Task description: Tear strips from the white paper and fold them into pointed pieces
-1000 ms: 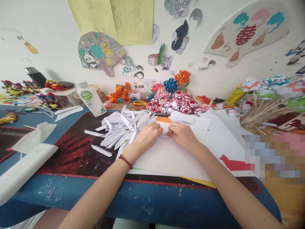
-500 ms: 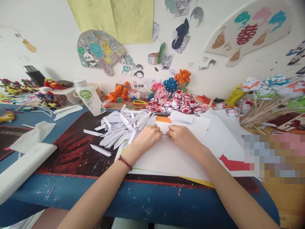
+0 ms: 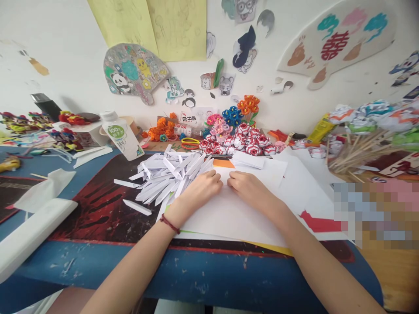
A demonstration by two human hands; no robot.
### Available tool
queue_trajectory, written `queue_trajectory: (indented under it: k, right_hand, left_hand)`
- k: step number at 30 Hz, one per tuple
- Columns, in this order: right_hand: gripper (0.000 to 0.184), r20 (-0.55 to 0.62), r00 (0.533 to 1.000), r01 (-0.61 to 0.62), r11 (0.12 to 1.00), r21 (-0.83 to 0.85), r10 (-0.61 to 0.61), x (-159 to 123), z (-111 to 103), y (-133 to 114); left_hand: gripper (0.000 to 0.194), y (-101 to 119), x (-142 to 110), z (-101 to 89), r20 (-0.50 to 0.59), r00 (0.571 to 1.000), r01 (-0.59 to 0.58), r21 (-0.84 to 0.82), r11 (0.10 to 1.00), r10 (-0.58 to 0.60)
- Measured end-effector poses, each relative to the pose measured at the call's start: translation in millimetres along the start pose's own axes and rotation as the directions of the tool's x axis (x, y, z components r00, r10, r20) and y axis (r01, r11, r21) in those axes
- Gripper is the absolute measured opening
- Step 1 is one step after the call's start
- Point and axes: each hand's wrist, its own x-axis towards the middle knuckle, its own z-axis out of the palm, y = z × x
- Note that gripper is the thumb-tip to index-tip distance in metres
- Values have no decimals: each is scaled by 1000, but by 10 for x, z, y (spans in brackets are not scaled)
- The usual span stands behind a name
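Note:
My left hand (image 3: pixel 206 188), with a dark red cord bracelet on its wrist, is closed with curled fingers at the left end of a small white paper piece (image 3: pixel 224 178). At the other end my right hand (image 3: pixel 245 186) pinches the same piece. The fingertips face each other a short way apart, low over large white paper sheets (image 3: pixel 238 220). How the piece is folded is mostly hidden by the fingers. To the left lies a heap of narrow folded paper strips (image 3: pixel 163 179). Behind the hands are a small stack of white paper (image 3: pixel 248 160) and an orange patch (image 3: pixel 224 163).
A white bottle (image 3: pixel 121 135) stands behind the heap. Red-and-white paper flowers (image 3: pixel 252 141) line the back by the wall. Wooden sticks (image 3: pixel 352 152) with paper flowers lie at right. A long white block (image 3: pixel 36 235) crosses the blue table's left side.
The whole view has shifted slightly. Both hands stay closed at the white paper piece, with only a slight movement of the fingers.

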Motion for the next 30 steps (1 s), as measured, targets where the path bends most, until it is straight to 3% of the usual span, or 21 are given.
queue_trajectory:
  k: [10, 14, 20, 30]
  right_hand:
    - [27, 41, 999, -22, 998, 64, 19, -25, -38, 5]
    - [33, 60, 998, -45, 986, 160, 36, -36, -32, 48]
    - [16, 4, 995, -101, 956, 276, 104, -22, 4, 55]
    - [11, -18, 992, -113, 927, 357, 128, -1, 57, 80]
  left_hand:
    - [11, -8, -26, -40, 20, 1000, 16, -46, 999, -16]
    - [15, -22, -33, -26, 32, 995, 94, -129, 987, -90]
    - [19, -3, 6, 34, -13, 986, 165, -154, 974, -169]
    - [14, -38, -2, 63, -32, 981, 181, -227, 957, -193]
